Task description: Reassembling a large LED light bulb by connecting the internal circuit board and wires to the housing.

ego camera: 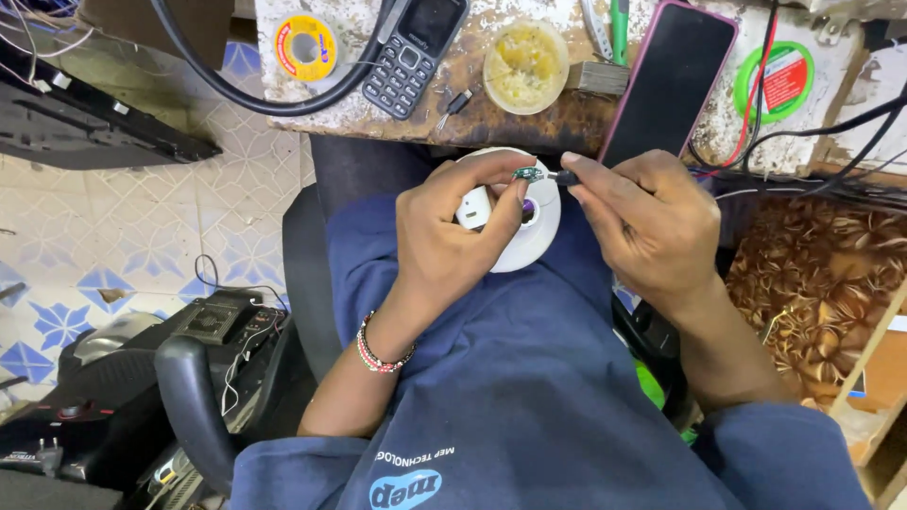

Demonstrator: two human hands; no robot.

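Left grip: the left hand (444,241), in the middle of the frame, is closed around a round white device (529,236), fingers wrapped over its left side, thumb and forefinger pinched together on a tiny green circuit board (527,174) at its top edge.
Right grip: the right hand (652,222), just right of centre, has thumb and forefinger clamped together on a thin dark connector (564,177) whose tip meets the little board.
Round white device: held over the person's lap, just below the table edge; a purple ring shows in its central opening, and a white block sits on its left half under the fingers.
Wrist: a beaded bracelet (380,354) of red, white and dark beads circles the left wrist, lower centre-left.
Clothing: a dark blue top (529,378) fills the lower middle.
Table: the worn, stained table (491,118) runs along the top of the frame.
On the table: a keypad phone (413,52) upper centre, a yellow solder reel (305,45) to its left, a tub of yellowish paste (525,64) to its right, then a dark smartphone in a pink case (666,80), and a green-rimmed reel (786,80) at upper right.
Floor: blue and cream patterned tiles (142,217) on the left, with black equipment (123,397) at lower left.
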